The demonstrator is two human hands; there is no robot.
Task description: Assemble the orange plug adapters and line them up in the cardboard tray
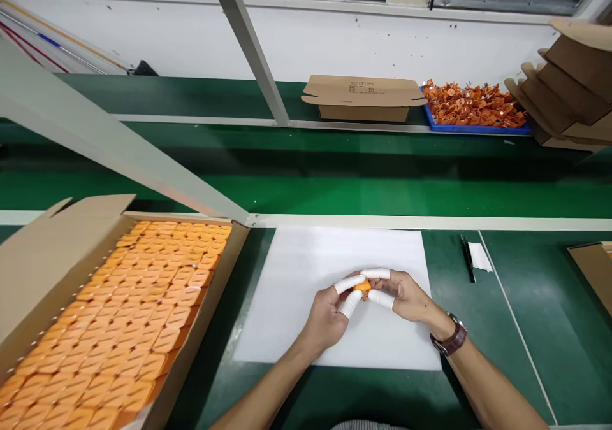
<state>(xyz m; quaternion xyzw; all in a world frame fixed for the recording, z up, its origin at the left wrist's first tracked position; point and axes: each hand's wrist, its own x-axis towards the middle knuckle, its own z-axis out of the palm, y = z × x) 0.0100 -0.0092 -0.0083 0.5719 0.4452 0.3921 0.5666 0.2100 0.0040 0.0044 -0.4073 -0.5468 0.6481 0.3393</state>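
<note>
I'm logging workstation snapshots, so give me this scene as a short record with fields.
Left hand: pinching an orange piece with thumb and index finger; left hand
Right hand: at the same piece, thumb and index finger around it
Finger covers: white, on both thumbs and index fingers
Watch: right wrist
Under hands: white sheet on green bench
Left: open box, orange pieces in rows
Shelf: blue tray with heaped orange parts

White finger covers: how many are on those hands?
4: left thumb, left index finger, right thumb, right index finger. Others may be hidden behind the curled fingers.
</note>
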